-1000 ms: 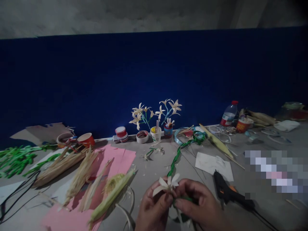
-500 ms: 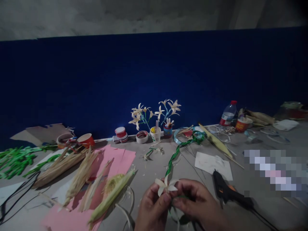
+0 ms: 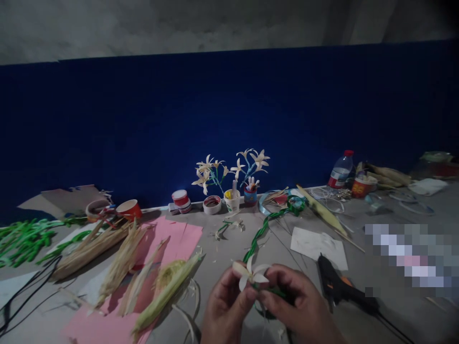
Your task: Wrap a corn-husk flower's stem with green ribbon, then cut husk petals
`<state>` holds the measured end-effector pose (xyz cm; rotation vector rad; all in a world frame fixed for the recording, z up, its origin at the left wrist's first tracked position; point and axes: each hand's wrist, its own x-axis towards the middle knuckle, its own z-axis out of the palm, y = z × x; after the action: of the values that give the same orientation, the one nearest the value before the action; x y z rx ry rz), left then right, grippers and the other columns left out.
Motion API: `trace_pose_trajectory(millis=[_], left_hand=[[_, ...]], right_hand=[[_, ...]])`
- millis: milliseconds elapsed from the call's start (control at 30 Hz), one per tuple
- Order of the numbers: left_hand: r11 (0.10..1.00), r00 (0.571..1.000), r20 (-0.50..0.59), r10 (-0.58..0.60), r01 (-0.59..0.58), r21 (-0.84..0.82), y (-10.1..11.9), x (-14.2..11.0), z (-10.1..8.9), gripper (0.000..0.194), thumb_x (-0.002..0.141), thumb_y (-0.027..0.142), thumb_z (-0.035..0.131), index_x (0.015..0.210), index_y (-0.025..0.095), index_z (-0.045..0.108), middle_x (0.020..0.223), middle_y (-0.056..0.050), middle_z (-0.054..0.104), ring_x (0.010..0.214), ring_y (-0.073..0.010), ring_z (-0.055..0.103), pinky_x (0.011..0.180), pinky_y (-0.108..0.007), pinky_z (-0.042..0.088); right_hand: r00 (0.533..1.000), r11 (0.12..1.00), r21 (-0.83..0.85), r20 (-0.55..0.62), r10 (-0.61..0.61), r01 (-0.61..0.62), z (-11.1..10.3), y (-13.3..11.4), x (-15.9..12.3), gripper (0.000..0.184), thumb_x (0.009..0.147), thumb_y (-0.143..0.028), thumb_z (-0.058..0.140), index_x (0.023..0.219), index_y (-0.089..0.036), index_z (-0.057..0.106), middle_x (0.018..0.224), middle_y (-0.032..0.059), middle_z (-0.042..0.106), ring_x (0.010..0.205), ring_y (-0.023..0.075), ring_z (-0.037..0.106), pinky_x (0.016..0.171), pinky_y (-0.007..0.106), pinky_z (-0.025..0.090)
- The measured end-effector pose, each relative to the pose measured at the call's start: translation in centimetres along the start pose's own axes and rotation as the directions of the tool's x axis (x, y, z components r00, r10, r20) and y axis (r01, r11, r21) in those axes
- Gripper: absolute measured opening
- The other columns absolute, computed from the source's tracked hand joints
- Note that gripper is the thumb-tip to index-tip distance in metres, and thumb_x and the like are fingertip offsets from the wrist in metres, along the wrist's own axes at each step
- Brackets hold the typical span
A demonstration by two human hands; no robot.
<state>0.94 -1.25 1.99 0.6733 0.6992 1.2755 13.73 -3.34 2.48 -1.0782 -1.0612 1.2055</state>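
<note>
A pale flower (image 3: 252, 274) with several pointed petals faces up between my two hands. My left hand (image 3: 229, 298) is closed on it, thumb and fingers pinching just below the petals. Pressed close beside it, my right hand (image 3: 292, 296) pinches a green ribbon (image 3: 257, 239) at the flower's base. The twisted ribbon runs back across the table to a green roll (image 3: 296, 204). Part of the stem and ribbon is hidden by my fingers.
Right of my hands lies a black glue gun (image 3: 344, 286), with white paper (image 3: 319, 246) behind it. Corn husks (image 3: 167, 296) and pink paper (image 3: 184, 234) lie to the left. Finished flowers (image 3: 206, 172), cups (image 3: 232, 203) and a bottle (image 3: 340, 171) stand along the blue partition (image 3: 143, 119).
The flower has turned a little and moved slightly to the right, its petals facing me more. My right fingers have shifted on the green ribbon by its base.
</note>
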Motion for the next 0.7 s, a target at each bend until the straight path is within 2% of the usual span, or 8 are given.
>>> trace_pose_trajectory(millis=[100, 167, 300, 400, 500, 600, 700], left_hand=[[0.998, 0.999, -0.002, 0.047, -0.046, 0.046, -0.1, 0.1, -0.1, 0.028, 0.053, 0.035, 0.092, 0.062, 0.018, 0.071, 0.064, 0.001, 0.063, 0.066, -0.0134, 0.058, 0.066, -0.020, 0.047], [0.996, 0.998, -0.015, 0.063, -0.062, 0.062, -0.2, 0.1, -0.2, 0.026, 0.055, 0.034, 0.091, 0.066, 0.017, 0.073, 0.067, 0.000, 0.063, 0.068, -0.0141, 0.058, 0.067, -0.020, 0.046], [0.990, 0.991, -0.074, 0.110, -0.103, 0.092, -0.2, 0.1, 0.1, 0.027, 0.053, 0.037, 0.091, 0.065, 0.019, 0.075, 0.071, 0.001, 0.062, 0.071, -0.0138, 0.056, 0.069, -0.019, 0.046], [0.992, 0.994, -0.055, 0.092, -0.087, 0.092, 0.0, -0.1, 0.3, 0.028, 0.052, 0.040, 0.091, 0.062, 0.020, 0.075, 0.068, 0.001, 0.061, 0.070, -0.0141, 0.055, 0.068, -0.019, 0.047], [0.995, 0.996, -0.075, 0.053, -0.046, 0.083, 0.2, -0.2, 0.4, 0.030, 0.049, 0.042, 0.091, 0.063, 0.020, 0.075, 0.068, 0.002, 0.062, 0.068, -0.0137, 0.054, 0.067, -0.018, 0.046], [0.996, 0.992, -0.116, 0.055, -0.047, 0.075, 0.2, -0.2, 0.4, 0.030, 0.049, 0.041, 0.092, 0.068, 0.022, 0.077, 0.072, 0.001, 0.065, 0.075, -0.0151, 0.057, 0.072, -0.018, 0.046], [0.993, 0.994, -0.069, 0.085, -0.078, 0.088, 0.1, -0.2, 0.3, 0.026, 0.054, 0.038, 0.090, 0.069, 0.022, 0.076, 0.071, 0.001, 0.064, 0.077, -0.0158, 0.056, 0.076, -0.018, 0.045]], right_hand=[[0.996, 0.983, -0.160, -0.010, -0.089, 0.086, -0.3, 0.2, 0.0, 0.012, 0.073, -0.029, 0.070, 0.070, -0.019, 0.065, 0.066, -0.0025, 0.058, 0.064, 0.0139, 0.051, 0.058, 0.023, 0.039], [0.997, 0.978, -0.196, 0.048, -0.058, 0.066, -0.6, 0.2, 0.2, 0.012, 0.074, -0.027, 0.069, 0.068, -0.019, 0.062, 0.062, -0.0045, 0.053, 0.060, 0.0126, 0.048, 0.055, 0.022, 0.037], [0.994, 0.997, -0.069, 0.102, 0.046, -0.039, -0.9, -0.4, 0.7, 0.013, 0.071, -0.025, 0.073, 0.068, -0.018, 0.062, 0.060, -0.0064, 0.051, 0.057, 0.0098, 0.042, 0.053, 0.020, 0.035], [0.992, 0.999, -0.005, 0.112, 0.054, -0.054, -0.9, -0.8, 0.9, 0.015, 0.069, -0.027, 0.076, 0.070, -0.018, 0.065, 0.062, -0.0043, 0.057, 0.059, 0.0107, 0.046, 0.054, 0.020, 0.037], [0.994, 0.998, -0.029, 0.095, 0.057, -0.055, -1.0, -0.8, 1.0, 0.015, 0.069, -0.029, 0.077, 0.071, -0.018, 0.068, 0.066, -0.0012, 0.063, 0.063, 0.0131, 0.052, 0.058, 0.022, 0.041], [0.995, 0.991, -0.131, 0.098, 0.008, 0.005, -1.2, -0.4, 0.9, 0.013, 0.073, -0.030, 0.074, 0.073, -0.019, 0.067, 0.068, -0.0007, 0.063, 0.063, 0.0143, 0.055, 0.058, 0.023, 0.043], [0.993, 0.958, -0.262, 0.065, -0.099, 0.113, -1.3, -0.2, 0.7, 0.009, 0.074, -0.025, 0.071, 0.071, -0.020, 0.064, 0.067, -0.0018, 0.059, 0.062, 0.0143, 0.054, 0.056, 0.022, 0.043]])
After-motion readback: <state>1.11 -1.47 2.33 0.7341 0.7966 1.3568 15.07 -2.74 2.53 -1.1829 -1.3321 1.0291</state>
